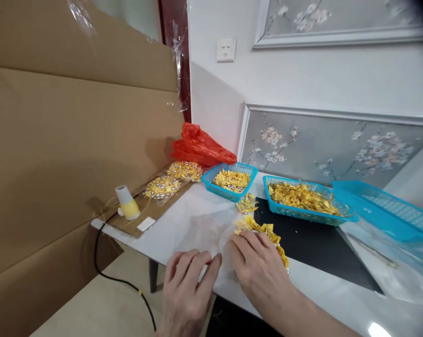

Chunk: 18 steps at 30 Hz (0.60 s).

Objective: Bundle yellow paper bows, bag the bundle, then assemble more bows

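Note:
My left hand lies flat near the table's front edge, fingers stretched out on a clear plastic bag. My right hand rests beside it, fingers curled down onto the bag's right side, against a heap of small yellow bow-shaped pieces. Whether the fingers pinch anything is hidden. A few more yellow pieces lie just beyond the heap.
Two blue baskets of yellow pieces and a third blue basket stand behind. Bagged gold pieces, a red plastic bag, a yellow-white tool with black cable and cardboard are left.

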{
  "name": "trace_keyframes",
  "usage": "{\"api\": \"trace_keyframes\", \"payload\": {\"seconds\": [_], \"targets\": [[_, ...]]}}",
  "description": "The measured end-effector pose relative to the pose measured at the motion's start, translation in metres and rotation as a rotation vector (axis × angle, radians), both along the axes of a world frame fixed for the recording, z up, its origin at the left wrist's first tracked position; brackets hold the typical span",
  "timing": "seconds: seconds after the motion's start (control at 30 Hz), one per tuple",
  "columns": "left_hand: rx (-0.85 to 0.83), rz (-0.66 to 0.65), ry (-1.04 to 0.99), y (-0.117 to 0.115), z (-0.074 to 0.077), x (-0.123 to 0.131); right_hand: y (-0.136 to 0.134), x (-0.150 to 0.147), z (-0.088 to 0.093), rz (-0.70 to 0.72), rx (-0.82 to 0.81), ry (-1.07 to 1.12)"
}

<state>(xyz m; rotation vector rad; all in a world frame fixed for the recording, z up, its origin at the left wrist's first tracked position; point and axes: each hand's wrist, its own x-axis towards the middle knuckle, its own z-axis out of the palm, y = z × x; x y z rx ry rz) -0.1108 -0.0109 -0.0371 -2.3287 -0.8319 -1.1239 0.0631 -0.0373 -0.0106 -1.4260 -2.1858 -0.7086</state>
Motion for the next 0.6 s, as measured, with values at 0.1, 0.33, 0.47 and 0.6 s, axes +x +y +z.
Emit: {"api": "trace_keyframes", "payload": {"seconds": [0.1,0.33,0.47,0.6], "targets": [[0.024,0.001,0.000,-0.001,0.003,-0.004,0.008,-0.002,0.010,0.007,-0.014,-0.063],[-0.360,-0.062,-0.142,-0.006,0.023,-0.011,0.023,-0.002,0.020,0.131,-0.047,-0.134],[-0.454,0.215,0.038,-0.001,0.033,0.000,0.024,-0.005,0.014,0.179,-0.032,-0.120],[-0.557,0.385,0.283,0.006,0.041,0.015,0.027,0.006,0.020,0.220,-0.029,-0.030]]}}
